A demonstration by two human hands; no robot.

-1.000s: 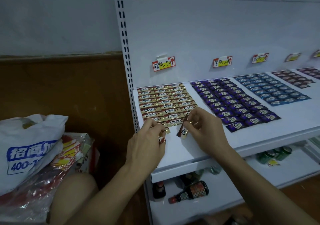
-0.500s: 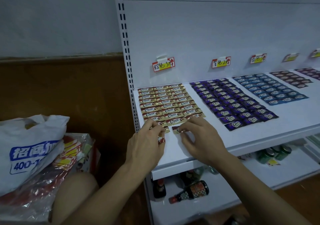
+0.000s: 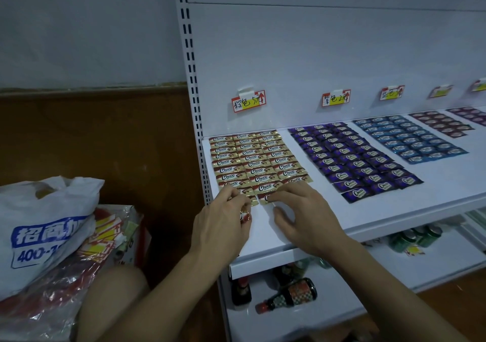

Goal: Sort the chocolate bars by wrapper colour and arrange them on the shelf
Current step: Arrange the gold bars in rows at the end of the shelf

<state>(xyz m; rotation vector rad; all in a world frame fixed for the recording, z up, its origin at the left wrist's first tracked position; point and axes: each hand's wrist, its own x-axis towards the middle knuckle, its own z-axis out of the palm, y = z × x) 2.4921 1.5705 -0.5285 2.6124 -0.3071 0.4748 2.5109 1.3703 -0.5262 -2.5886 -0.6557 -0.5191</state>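
Two hands: met low over the front of the brown-and-gold bars (image 3: 252,157), at the left end of the white shelf (image 3: 394,211).
Left hand (image 3: 223,220): curled round a small red-and-white thing (image 3: 246,216), right at the front of the left column.
Right hand (image 3: 302,210): lay spread and relaxed, fingertips pressing the front bar (image 3: 265,199) of the middle column flat, thumb apart on bare shelf.
Hidden: covered most of that bar and the right column's front end; left the red-and-white thing too small to identify.
Neighbours: lay to the right in separate blocks, as purple bars (image 3: 349,157), blue bars (image 3: 410,137), then dark red bars (image 3: 441,123), with the farthest block cut off.
Room: showed a bare white strip between the front rows and the shelf lip.
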